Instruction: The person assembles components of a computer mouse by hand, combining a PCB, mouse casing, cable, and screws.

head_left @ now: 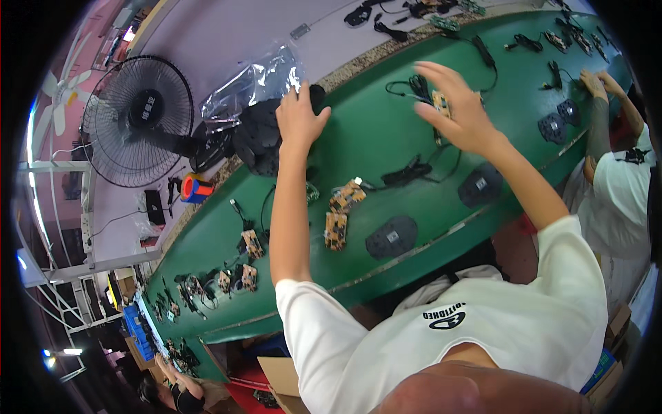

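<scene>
My left hand (301, 119) reaches to a pile of black plastic shells (258, 141) at the far edge of the bench; its fingers are stretched out, touching or just above the shells. To the right, my right hand (458, 110) has its thumb and fingers spread. A tan circuit board (441, 103) with a black cable lies right beside or under that hand; contact cannot be made out. Between my arms are two more tan circuit boards, one (347, 196) beyond the other (336, 230), and a black cable bundle (408, 171). Dark rounded shells (392, 237) lie along the near edge.
A clear plastic bag (255, 79) and a black fan (141, 110) stand behind the shell pile. An orange and blue roll (196, 188) sits by the green bench's (289, 290) far edge. More boards with cables (249, 277) lie left. A co-worker's hands (598, 83) are at the right.
</scene>
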`<state>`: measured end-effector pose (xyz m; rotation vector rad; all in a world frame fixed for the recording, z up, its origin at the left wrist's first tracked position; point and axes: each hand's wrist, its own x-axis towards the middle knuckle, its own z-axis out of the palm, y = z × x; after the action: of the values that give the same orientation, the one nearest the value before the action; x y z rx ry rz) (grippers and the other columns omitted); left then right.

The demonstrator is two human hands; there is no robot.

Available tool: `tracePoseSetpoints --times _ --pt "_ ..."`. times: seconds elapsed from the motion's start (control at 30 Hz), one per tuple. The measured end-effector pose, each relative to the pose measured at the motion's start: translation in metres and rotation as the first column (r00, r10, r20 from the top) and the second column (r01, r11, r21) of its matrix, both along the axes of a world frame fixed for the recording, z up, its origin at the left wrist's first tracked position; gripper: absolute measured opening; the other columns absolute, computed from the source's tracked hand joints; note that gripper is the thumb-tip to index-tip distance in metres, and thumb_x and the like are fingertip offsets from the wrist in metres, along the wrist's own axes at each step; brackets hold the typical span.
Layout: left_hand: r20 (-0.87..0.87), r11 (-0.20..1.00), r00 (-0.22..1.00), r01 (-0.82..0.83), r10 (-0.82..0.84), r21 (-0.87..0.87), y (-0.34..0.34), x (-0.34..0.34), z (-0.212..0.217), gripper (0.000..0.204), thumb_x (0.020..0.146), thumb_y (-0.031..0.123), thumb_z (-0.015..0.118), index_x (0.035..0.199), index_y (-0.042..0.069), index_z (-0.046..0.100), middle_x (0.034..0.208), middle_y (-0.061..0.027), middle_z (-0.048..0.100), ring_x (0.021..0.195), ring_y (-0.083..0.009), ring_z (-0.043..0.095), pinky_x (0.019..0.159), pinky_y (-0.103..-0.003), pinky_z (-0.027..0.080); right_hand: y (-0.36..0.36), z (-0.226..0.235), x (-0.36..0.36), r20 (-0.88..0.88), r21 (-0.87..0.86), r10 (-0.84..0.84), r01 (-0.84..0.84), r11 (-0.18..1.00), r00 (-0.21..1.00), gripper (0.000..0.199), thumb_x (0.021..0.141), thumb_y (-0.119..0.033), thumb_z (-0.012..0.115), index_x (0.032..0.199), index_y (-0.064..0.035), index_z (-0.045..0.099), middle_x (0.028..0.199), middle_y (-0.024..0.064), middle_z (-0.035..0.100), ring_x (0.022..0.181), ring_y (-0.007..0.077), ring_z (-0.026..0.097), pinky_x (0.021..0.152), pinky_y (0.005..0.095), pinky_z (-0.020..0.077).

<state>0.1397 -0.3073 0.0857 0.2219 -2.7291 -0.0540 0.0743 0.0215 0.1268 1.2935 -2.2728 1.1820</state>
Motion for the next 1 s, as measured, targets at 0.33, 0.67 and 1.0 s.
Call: tracePoseSetpoints --times 0.33,0.67,1.0 --pt "0.094 0.928 0.927 0.368 -0.363 -0.051 -0.085 -0.014 -0.011 0.053 0.085 0.031 0.074 0.128 0.002 0.060 0.121 -0.0186 0.063 0.110 -0.0387 0.059 0.097 -0.045 0.045 -0.268 -0.079 -0.155 -0.024 0.422 0.158 -0.133 0.897 0.987 0.032 0.089 -0.013 0.058 0.119 -0.0046 0.065 0.120 0.0177 0.063 0.113 0.0372 0.061 0.096 0.0469 0.0498" --pt "-0.691 0.790 0.720 0.388 0.062 0.475 -0.017 0.046 0.050 0.022 0.095 0.010 0.069 0.113 -0.001 0.065 0.099 -0.0029 0.066 0.085 -0.0078 0.060 0.073 -0.021 0.049 -0.275 -0.121 -0.180 -0.157 0.447 -0.007 0.078 0.891 0.988 0.015 0.088 -0.009 0.059 0.101 -0.0038 0.066 0.101 0.0164 0.067 0.095 0.0383 0.065 0.082 0.0465 0.0527" --pt "0.133 0.217 0.875 -0.259 0.466 0.941 0.096 0.334 -0.016 0.015 0.095 0.011 0.067 0.103 -0.001 0.065 0.086 0.0009 0.063 0.078 -0.0053 0.056 0.071 -0.021 0.046 -0.236 -0.104 -0.189 -0.026 0.491 0.070 -0.048 0.870 0.997 0.018 0.077 -0.013 0.062 0.086 -0.0024 0.073 0.089 0.0250 0.070 0.084 0.0413 0.068 0.078 0.0474 0.0538"
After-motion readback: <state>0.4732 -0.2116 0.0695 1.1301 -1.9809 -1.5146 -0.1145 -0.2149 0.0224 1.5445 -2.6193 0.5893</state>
